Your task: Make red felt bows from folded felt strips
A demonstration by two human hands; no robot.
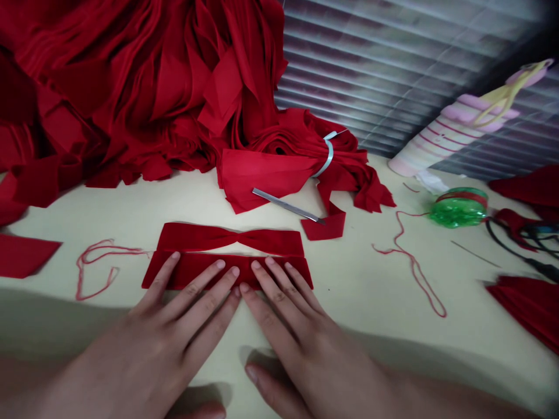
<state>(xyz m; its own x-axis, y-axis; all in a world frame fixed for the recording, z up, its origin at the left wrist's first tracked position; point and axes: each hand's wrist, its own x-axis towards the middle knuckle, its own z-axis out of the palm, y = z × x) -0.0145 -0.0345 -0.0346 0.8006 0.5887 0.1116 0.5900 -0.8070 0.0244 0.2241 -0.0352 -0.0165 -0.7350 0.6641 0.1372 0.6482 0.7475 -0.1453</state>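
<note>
On the pale surface [358, 291], the left hand [148, 343] and right hand [305, 343] lie open and flat, pressing a folded red cloth [248, 266], seemingly to set its crease; a pinched red strip [271, 241] sits just beyond, touching it.

"What lies ahead of me on my table [358, 291]?"

"Item list: strapped red cloth bundle [288, 157], flat metal strip [286, 205], loose red yarn [414, 269], green plastic spool [458, 208]. Behind them, a heaped red cloth mass [109, 99]."
</note>
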